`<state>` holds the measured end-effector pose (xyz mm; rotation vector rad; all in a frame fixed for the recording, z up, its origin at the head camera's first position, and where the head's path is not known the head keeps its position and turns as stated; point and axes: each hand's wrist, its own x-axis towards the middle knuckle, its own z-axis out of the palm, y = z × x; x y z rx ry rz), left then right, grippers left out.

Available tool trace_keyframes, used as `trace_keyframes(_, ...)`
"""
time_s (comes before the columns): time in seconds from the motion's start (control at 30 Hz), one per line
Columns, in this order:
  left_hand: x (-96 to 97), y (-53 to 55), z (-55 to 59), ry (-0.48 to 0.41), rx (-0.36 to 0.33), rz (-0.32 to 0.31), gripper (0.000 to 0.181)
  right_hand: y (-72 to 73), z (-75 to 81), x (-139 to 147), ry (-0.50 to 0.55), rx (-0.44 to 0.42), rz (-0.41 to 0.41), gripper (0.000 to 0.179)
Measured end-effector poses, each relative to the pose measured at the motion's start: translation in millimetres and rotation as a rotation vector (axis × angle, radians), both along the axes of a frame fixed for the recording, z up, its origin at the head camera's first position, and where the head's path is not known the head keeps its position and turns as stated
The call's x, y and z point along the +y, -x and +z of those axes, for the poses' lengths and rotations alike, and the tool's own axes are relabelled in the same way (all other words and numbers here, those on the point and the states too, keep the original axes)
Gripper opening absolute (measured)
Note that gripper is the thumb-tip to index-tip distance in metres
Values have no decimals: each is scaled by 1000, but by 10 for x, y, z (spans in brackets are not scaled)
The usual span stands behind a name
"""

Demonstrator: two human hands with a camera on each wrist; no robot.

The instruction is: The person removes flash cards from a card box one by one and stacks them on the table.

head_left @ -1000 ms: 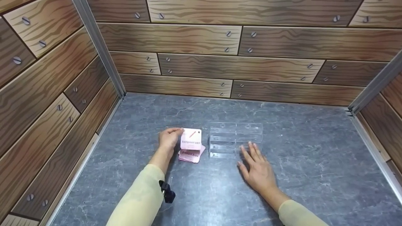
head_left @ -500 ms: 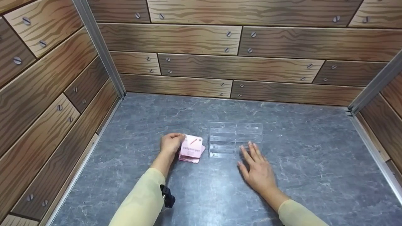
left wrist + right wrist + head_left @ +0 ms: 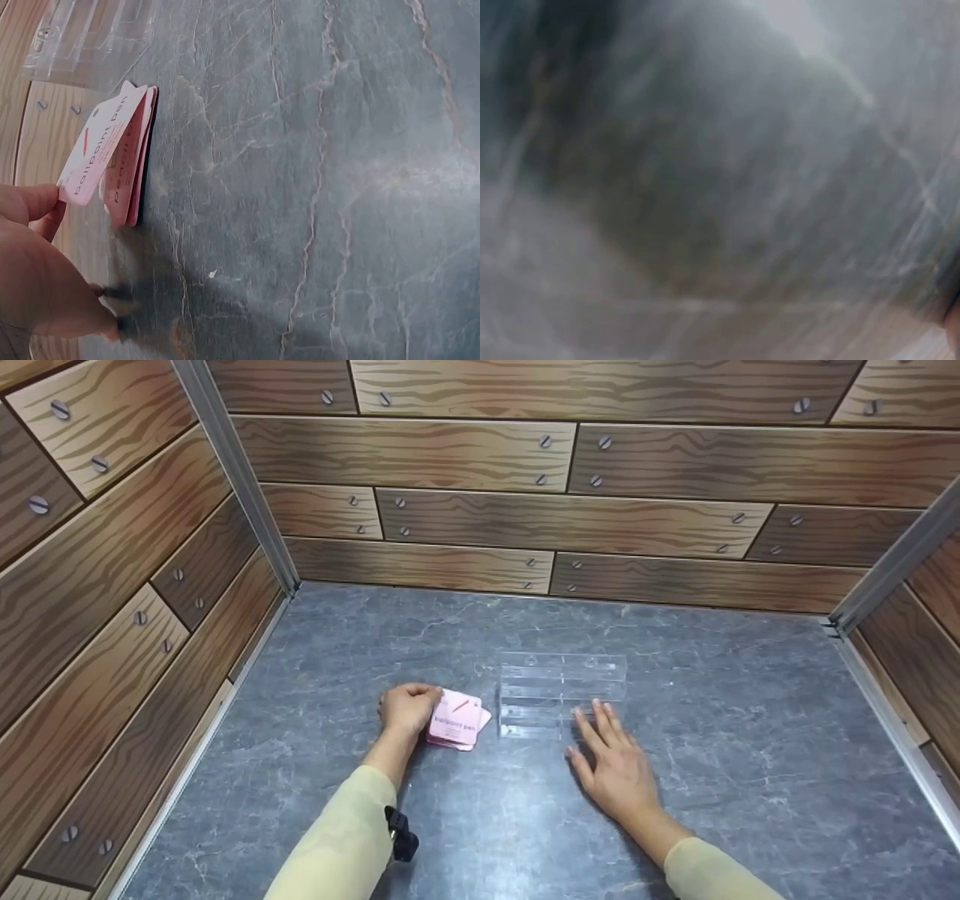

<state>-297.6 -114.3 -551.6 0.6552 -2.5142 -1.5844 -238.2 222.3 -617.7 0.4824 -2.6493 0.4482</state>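
My left hand (image 3: 407,711) pinches a pink-and-white flashcard (image 3: 455,716) by its upper left corner. The card reads "ballpoint pen" and has a red pen picture. It overlaps a small stack of pink cards (image 3: 135,172); in the left wrist view it tilts up off them at the pinched end. A "pencil" word shows partly on the card beneath. To the right stands a clear plastic rack (image 3: 562,679) with several compartments. My right hand (image 3: 621,772) lies palm down with fingers spread, its fingertips at the rack's near right part. Only blurred skin shows in the right wrist view.
A grey marbled tabletop (image 3: 480,825) lies beneath everything. Wood-print panels (image 3: 472,517) wall it in at the back and both sides, with metal strips (image 3: 240,472) at the corners. A black wrist camera (image 3: 402,834) sits on the left sleeve.
My left hand has brought the ballpoint pen card down toward me, from behind the stack to over it, so it hides more of the cards below. The right hand and rack have stayed put.
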Motion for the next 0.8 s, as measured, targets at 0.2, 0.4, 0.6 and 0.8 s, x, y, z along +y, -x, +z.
trace_keyframes(0.2,19,-13,-72,128,50,2,19,-3,-9,9,5,6,-4,64)
trace_keyframes(0.4,49,-29,-116,186,85,2,16,-10,-20,18,8,18,-1,63)
trace_keyframes(0.6,61,-50,-122,216,54,-8,16,-38,-32,16,-5,5,-9,63)
trace_keyframes(0.8,70,-43,-116,259,65,-6,23,24,-21,32,-5,28,7,62)
